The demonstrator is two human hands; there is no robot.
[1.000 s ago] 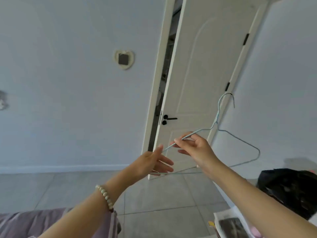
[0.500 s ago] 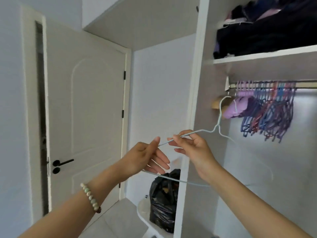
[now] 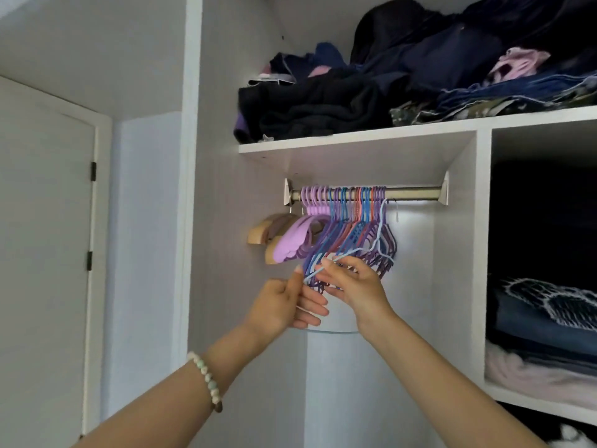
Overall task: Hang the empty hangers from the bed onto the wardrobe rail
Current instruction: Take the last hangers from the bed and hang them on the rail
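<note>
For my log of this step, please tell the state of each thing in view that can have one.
light blue hanger, held up, hook at the rail, right of the bunch
left hand, pinches its end
right hand, pinches its arm
wardrobe rail, right part bare
coloured hangers, hang bunched at left
clothes, piled on top shelf

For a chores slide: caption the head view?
Left hand and right hand hold a light-blue wire hanger, its hook at the wardrobe rail beside colourful hangers.
</note>
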